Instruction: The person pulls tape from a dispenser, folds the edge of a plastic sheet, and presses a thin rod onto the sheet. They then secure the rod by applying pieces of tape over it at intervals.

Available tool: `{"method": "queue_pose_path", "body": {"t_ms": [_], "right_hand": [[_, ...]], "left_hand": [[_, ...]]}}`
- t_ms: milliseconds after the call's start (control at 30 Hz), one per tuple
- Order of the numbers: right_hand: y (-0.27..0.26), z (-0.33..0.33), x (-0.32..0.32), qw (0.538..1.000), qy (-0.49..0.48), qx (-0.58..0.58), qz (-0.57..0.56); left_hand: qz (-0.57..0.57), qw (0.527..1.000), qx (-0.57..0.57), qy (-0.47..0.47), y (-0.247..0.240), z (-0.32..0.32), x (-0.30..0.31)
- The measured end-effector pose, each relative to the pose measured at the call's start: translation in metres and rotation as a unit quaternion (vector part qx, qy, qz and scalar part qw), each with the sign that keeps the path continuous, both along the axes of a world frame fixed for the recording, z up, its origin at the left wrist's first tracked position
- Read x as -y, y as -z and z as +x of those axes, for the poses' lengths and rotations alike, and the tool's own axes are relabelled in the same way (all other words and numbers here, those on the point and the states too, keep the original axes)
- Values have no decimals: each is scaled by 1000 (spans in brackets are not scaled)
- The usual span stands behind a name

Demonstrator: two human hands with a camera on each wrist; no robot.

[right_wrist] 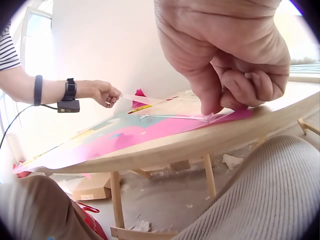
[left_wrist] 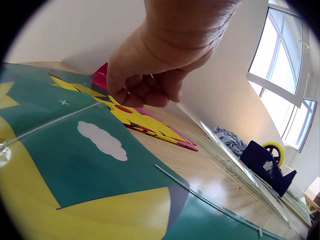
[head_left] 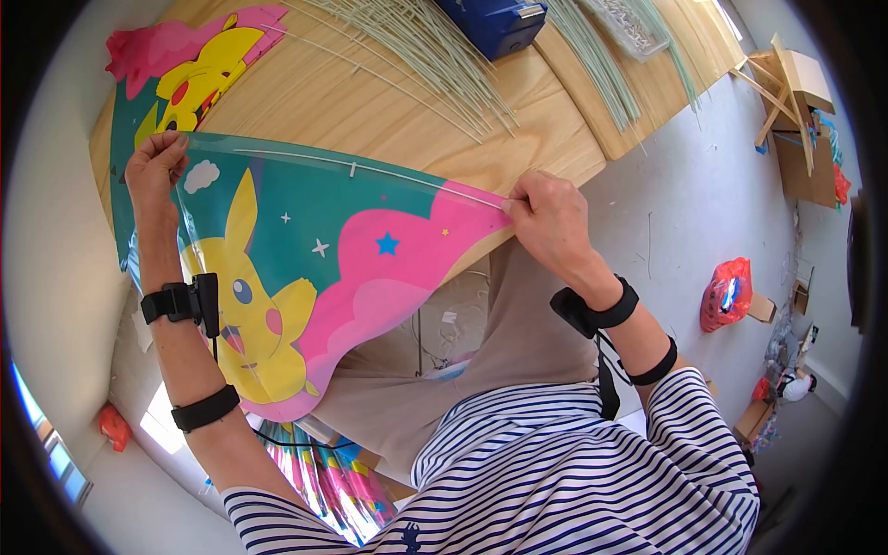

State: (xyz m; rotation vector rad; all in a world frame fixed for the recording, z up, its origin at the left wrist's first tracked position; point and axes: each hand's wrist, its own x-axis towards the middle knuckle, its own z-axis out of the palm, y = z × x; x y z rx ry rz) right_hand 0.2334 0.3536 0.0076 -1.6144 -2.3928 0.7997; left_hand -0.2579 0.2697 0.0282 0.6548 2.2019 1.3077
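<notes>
A green, pink and yellow printed sheet (head_left: 370, 231) with a cartoon figure lies partly over the table edge. A thin pale rod (head_left: 416, 178) with a small clip runs along its upper border. The left hand (head_left: 157, 171) pinches the sheet's upper left corner; in the left wrist view that hand (left_wrist: 155, 60) has its fingers curled at the corner. At the pink tip, the right hand (head_left: 552, 222) pinches the sheet and the rod's end. In the right wrist view, the right hand (right_wrist: 230, 60) presses thumb and finger together on the pink tip (right_wrist: 235, 115).
More printed sheets (head_left: 208, 69) lie at the table's back left. Loose pale rods (head_left: 416, 65), a dark blue holder (head_left: 495, 23) and a clear box of small parts (head_left: 629, 28) are on the wooden table (head_left: 546, 120). A red bag (head_left: 726, 296) stands on the floor.
</notes>
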Motion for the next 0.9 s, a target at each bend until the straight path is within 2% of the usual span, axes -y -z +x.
{"method": "queue_pose_path", "body": {"t_ms": [267,667,900], "right_hand": [[11,-3,1,999,-22,-7,41],[12,0,5,999,-6,-29,34],[13,2,8,997,-18,-49,56]], "left_hand": [[-7,1000,-22,-4,-5,11,-2],[-9,999,-30,-9,29,21,-5],[-10,1000,-19,-22,29,30,-9]]}}
